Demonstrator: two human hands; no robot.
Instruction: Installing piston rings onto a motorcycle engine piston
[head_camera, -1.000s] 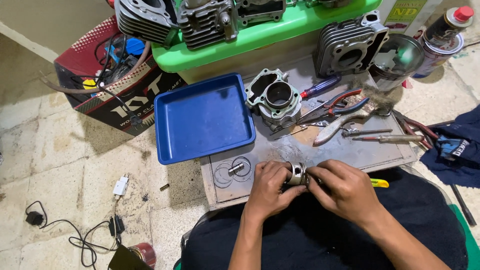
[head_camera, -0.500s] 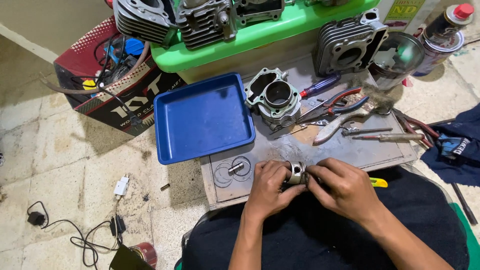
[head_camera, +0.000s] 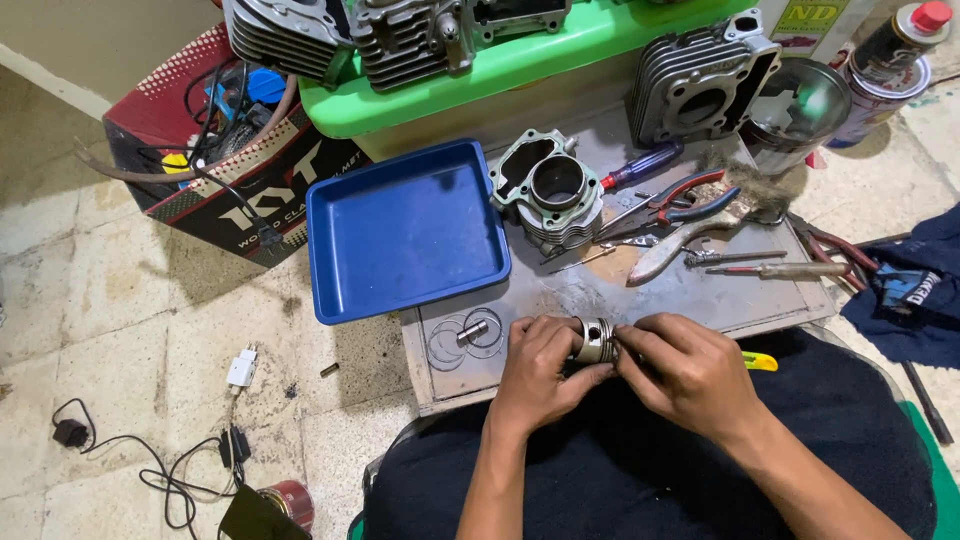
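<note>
A small metal piston (head_camera: 596, 341) is held between both hands just above the near edge of a low grey work board (head_camera: 560, 290). My left hand (head_camera: 543, 370) grips its left side and underside. My right hand (head_camera: 690, 372) pinches at its right side with fingertips on the ring grooves. On the board left of my hands lie thin piston rings (head_camera: 465, 342) and a short metal pin (head_camera: 472, 332). A finned engine cylinder (head_camera: 550, 192) stands further back on the board.
A blue tray (head_camera: 405, 232) sits left of the cylinder. Pliers (head_camera: 680, 200), screwdrivers (head_camera: 640, 166) and a brush lie at the right. A green tub lid (head_camera: 560, 45) carries engine parts. Spray cans (head_camera: 885, 60) stand far right; cables and a charger (head_camera: 240, 368) lie on the floor.
</note>
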